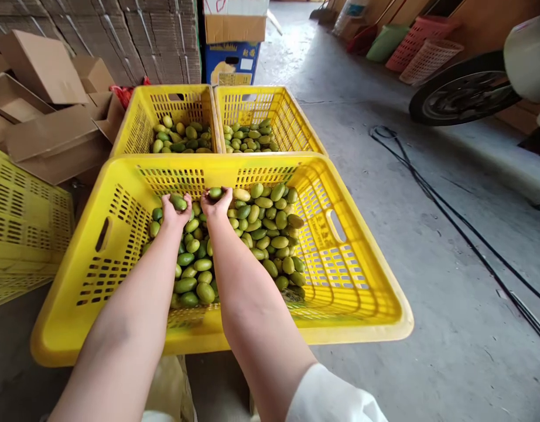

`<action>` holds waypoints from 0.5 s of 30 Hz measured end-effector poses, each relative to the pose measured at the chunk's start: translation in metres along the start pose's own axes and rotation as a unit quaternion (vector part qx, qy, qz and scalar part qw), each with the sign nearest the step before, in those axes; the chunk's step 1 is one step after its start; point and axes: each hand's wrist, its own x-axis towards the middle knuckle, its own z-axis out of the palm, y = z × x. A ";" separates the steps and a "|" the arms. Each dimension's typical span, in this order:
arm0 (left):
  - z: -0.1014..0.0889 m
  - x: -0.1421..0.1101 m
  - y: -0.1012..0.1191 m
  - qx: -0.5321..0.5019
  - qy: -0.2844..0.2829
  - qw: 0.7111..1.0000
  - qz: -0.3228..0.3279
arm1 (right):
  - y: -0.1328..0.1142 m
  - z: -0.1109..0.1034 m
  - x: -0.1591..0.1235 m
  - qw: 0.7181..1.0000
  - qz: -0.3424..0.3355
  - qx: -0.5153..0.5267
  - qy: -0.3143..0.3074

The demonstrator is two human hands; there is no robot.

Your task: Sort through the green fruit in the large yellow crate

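Observation:
Both my arms reach into a large yellow plastic crate [375,310] that holds many smooth oval fruits [204,292], green to yellow-green. My left hand [175,215] is curled around a dark green oval fruit [178,203] near the crate's far wall. Just to its right, my right hand [218,206] cups another green oval fruit [215,193] in its palm. Each held fruit sits above the pile, and the fingers partly hide it. My forearms cover some of the fruits below.
Behind stand a yellow crate at left [136,120] and one at right [298,120], both with similar fruits. Another yellow crate [28,234] sits at far left, near open cardboard boxes [54,135]. Black cables [432,193] and a wheel [467,88] are on the right.

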 end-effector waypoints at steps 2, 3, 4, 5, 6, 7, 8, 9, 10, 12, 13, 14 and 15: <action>0.002 0.001 -0.001 0.003 -0.018 1.000 -0.005 | 0.005 -0.001 0.000 1.000 0.004 0.005 -0.005; 0.002 0.003 -0.002 0.008 -0.024 1.000 -0.005 | 0.008 -0.003 -0.001 1.000 0.003 0.012 -0.004; 0.003 0.004 -0.003 0.017 -0.027 0.999 -0.004 | 0.010 -0.005 -0.001 1.000 0.003 0.017 -0.005; 0.002 0.007 -0.004 0.026 -0.025 0.999 -0.001 | 0.012 -0.006 -0.002 1.000 0.004 0.018 -0.009; 0.001 0.009 -0.006 0.032 -0.020 0.999 0.003 | 0.014 -0.007 -0.003 1.000 0.009 0.013 -0.017; 0.000 0.011 -0.008 0.036 -0.015 0.999 0.007 | 0.016 -0.008 -0.003 1.000 0.015 0.002 -0.024; -0.001 0.012 -0.010 0.037 -0.012 0.999 0.011 | 0.016 -0.008 -0.004 0.999 0.022 -0.010 -0.030; -0.003 0.013 -0.012 0.035 -0.012 0.999 0.015 | 0.017 -0.008 -0.004 0.999 0.027 -0.019 -0.032; -0.005 0.013 -0.013 0.033 -0.014 0.999 0.018 | 0.017 -0.008 -0.004 0.999 0.027 -0.024 -0.029; -0.008 0.012 -0.015 0.028 -0.018 0.999 0.023 | 0.016 -0.007 -0.003 0.999 0.020 -0.023 -0.014; -0.010 0.011 -0.016 0.027 -0.019 0.999 0.022 | 0.016 -0.007 -0.002 1.000 0.014 -0.021 -0.005; -0.011 0.010 -0.016 0.027 -0.020 0.999 0.020 | 0.015 -0.007 -0.001 1.000 0.003 -0.026 0.005; -0.012 0.009 -0.016 0.026 -0.022 0.999 0.017 | 0.015 -0.007 0.000 0.999 -0.017 -0.049 0.009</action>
